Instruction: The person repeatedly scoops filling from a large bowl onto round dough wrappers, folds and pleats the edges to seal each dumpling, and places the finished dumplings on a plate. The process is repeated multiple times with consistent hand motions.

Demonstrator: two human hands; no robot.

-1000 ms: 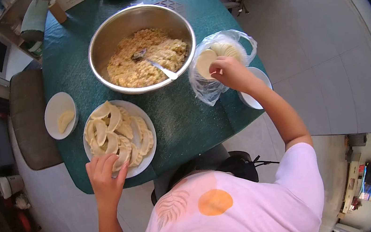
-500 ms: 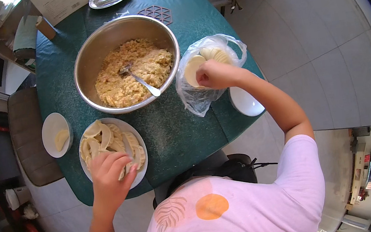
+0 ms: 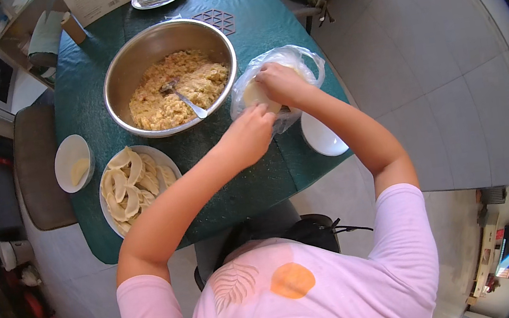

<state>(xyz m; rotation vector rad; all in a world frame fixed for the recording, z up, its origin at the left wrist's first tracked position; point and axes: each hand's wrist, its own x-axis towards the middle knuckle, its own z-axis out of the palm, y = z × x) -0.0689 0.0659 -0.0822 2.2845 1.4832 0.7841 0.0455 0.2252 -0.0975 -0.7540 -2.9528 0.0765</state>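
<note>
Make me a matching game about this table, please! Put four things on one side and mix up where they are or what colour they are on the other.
Things
1. Spoon
2. Dumplings
3. Plastic bag
4. Tablecloth

Places and colours
A. Has the left hand and right hand at it
B. Dark green
C. Resting in the filling inside the steel bowl
D. Heaped on the white plate

Right pairs: 1-C, 2-D, 3-A, 4-B

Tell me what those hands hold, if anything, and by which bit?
The right hand seems to pinch a pale round wrapper by its far edge; the left hand is at its near edge, but I can't tell whether it grips.
</note>
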